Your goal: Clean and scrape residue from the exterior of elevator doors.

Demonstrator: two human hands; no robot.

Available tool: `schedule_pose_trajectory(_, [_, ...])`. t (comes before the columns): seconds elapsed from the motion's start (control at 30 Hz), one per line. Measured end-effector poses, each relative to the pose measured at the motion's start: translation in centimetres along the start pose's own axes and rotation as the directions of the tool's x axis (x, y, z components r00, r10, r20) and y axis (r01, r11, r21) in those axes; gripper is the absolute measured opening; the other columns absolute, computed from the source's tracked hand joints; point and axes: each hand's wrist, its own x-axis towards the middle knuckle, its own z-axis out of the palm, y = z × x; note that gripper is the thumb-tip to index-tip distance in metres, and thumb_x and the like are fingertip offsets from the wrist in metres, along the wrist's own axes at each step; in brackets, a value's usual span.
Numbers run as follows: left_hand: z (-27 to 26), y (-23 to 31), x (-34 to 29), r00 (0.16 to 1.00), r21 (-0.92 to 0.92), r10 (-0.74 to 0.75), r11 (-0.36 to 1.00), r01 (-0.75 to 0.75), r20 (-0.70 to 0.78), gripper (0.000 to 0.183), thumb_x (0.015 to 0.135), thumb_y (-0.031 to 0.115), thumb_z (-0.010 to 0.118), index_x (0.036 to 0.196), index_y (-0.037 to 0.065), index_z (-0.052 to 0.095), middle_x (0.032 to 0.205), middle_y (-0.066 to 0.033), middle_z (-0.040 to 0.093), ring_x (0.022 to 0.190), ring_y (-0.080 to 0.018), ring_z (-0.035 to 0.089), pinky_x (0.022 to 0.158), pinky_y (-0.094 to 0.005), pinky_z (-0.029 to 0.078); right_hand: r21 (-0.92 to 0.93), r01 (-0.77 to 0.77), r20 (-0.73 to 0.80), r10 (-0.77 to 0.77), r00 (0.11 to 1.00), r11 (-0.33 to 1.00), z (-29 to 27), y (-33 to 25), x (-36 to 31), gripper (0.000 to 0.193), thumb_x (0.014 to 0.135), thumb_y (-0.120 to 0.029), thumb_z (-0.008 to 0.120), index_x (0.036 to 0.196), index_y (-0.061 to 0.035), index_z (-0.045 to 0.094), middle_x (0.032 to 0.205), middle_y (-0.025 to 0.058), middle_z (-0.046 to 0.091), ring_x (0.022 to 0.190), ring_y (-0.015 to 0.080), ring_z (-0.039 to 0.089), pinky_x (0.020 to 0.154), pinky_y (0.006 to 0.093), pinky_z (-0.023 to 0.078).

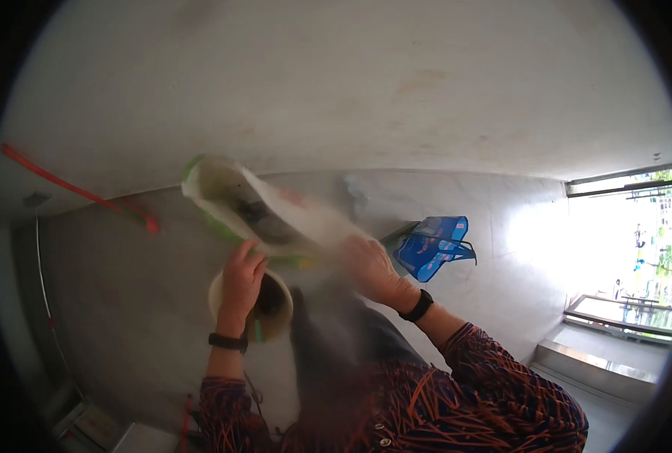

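Note:
In front of me hangs a whitish bag (294, 215) with green along its rim, its mouth gaping and something dark inside. My right hand (370, 268), smeared by motion, is closed on the bag's near right edge. The fingers of my left hand (244, 283) are bent and pinch the lower left edge of the bag. Below my left hand stands a round cream bucket (216, 302) with a dark inside, partly hidden by my wrist. A green and yellow strip (294, 262) shows between my hands; its kind is too blurred to make out.
A blue patterned carry bag (434, 245) with dark handles stands on the grey floor (147, 302) to the right. A long red stick (72, 185) leans at the left. The pale wall (336, 98) runs along the far side, and a bright doorway (615, 241) opens at the right.

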Motion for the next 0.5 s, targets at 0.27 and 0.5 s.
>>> schedule_pose_trajectory(0.27, [4.1,-1.3,-2.5,0.98,0.147,-0.186,0.973,0.175,0.068,0.025,0.078,0.003,0.062,0.103,0.004,0.059,0.124,-0.0124,0.05,0.109,-0.0317,0.051,0.087,-0.0397,0.045,0.251,0.091,-0.202,-0.04,0.979,0.964,-3.4,0.9,-2.5,0.022,0.075,-0.014,0.062,0.094,-0.0039,0.058,0.11,0.0135,0.055,0.11,0.0317,0.049,0.091,0.0435,0.04])
schedule_pose_trajectory(0.5, [3.9,3.0,-1.2,0.978,0.109,-0.199,0.973,0.205,-0.062,0.039,0.078,0.003,0.063,0.115,0.01,0.054,0.13,-0.0124,0.045,0.117,-0.033,0.046,0.09,-0.0389,0.044,0.305,0.223,-0.065,-0.213,0.975,0.926,-2.5,-1.3,-4.5,0.031,0.071,-0.005,0.065,0.102,-0.0023,0.058,0.108,0.0148,0.056,0.105,0.0346,0.053,0.083,0.0423,0.046])
